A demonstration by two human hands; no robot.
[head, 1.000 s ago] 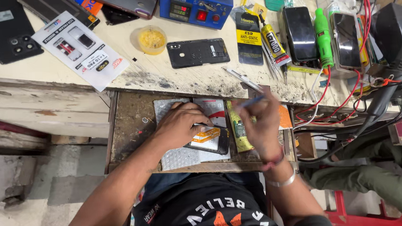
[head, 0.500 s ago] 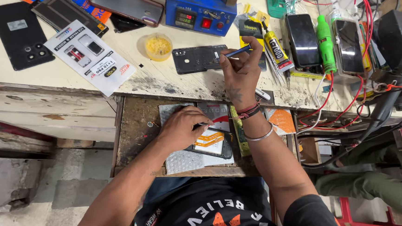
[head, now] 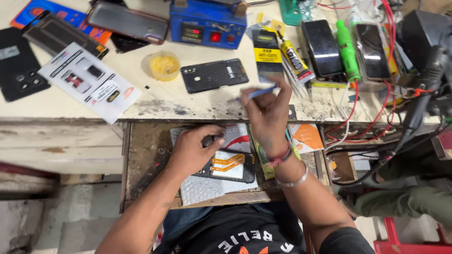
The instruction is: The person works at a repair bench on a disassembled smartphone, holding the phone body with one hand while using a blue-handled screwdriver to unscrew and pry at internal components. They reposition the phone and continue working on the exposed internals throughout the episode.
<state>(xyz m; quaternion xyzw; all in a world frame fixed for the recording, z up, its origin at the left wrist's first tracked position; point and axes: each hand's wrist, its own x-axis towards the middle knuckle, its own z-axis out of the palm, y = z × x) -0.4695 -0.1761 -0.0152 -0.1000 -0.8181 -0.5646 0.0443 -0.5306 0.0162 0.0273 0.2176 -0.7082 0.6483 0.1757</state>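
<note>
While the left hand (head: 193, 150) stays pressed, fingers curled, on the opened phone (head: 227, 166) at centre frame, the right hand (head: 268, 114) has lifted, pinching a blue-handled tool (head: 259, 92). It now hangs above the desk (head: 172, 101) edge, clear of the phone.

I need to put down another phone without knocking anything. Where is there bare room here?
The worn bench edge between the white leaflet and the opened black phone is bare. The drawer's left strip, beside the left hand, is free too. Right of the right hand, phones and red wires crowd.
</note>
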